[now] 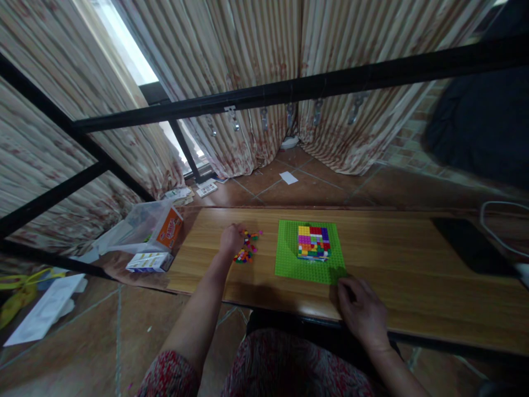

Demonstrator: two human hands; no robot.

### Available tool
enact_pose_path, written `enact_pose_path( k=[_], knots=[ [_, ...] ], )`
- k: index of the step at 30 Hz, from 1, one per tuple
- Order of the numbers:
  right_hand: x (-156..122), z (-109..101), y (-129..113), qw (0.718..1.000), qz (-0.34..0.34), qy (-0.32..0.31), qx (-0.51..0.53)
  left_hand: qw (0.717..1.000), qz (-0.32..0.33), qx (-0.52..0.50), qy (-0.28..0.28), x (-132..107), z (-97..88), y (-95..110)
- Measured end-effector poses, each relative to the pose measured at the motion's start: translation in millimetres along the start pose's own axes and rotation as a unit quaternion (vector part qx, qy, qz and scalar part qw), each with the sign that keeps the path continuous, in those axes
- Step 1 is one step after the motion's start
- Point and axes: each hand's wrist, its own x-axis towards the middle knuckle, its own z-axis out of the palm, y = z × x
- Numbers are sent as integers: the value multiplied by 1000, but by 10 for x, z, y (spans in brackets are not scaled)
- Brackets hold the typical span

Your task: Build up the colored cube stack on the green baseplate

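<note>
A green baseplate (289, 259) lies on the wooden table (392, 259), with a multicoloured block of small bricks (313, 241) built on its middle. To its left is a loose pile of small coloured bricks (247, 248). My left hand (230, 238) reaches into that pile, fingers curled down onto the bricks; what they grip is hidden. My right hand (360, 310) rests on the table at the baseplate's near right corner, fingers bent and touching its edge.
A black phone (471, 245) and a white cable (502, 231) lie at the table's right end. Small boxes (149, 261) and a plastic bag (144, 220) sit off the left end. Black metal bars (289, 91) cross above. Papers lie on the tiled floor.
</note>
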Motion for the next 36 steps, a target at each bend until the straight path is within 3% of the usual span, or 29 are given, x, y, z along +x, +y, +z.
enact_pose_path(
  k=[5,8,13,15,18,26,36],
  knots=[
    [7,12,-8,1000,6,-2,0,1000,13,-10,14,-60,-69,26],
    [24,7,-43,1000,12,-2,8,998,31,-36,35,-169,-104,150],
    [61,-18,-105,1000,26,-4,9,985,133,-110,22,-547,-37,637],
    [68,-26,-116,999,31,-3,12,962,203,-180,11,-710,8,861],
    [69,-29,-117,999,29,-6,16,947,236,-217,-2,-860,53,1142],
    [71,-24,-108,999,33,-19,21,943,293,-157,-8,-806,87,1538],
    [83,-45,-138,999,34,-23,30,936,344,-68,28,-737,169,1670]
  ],
)
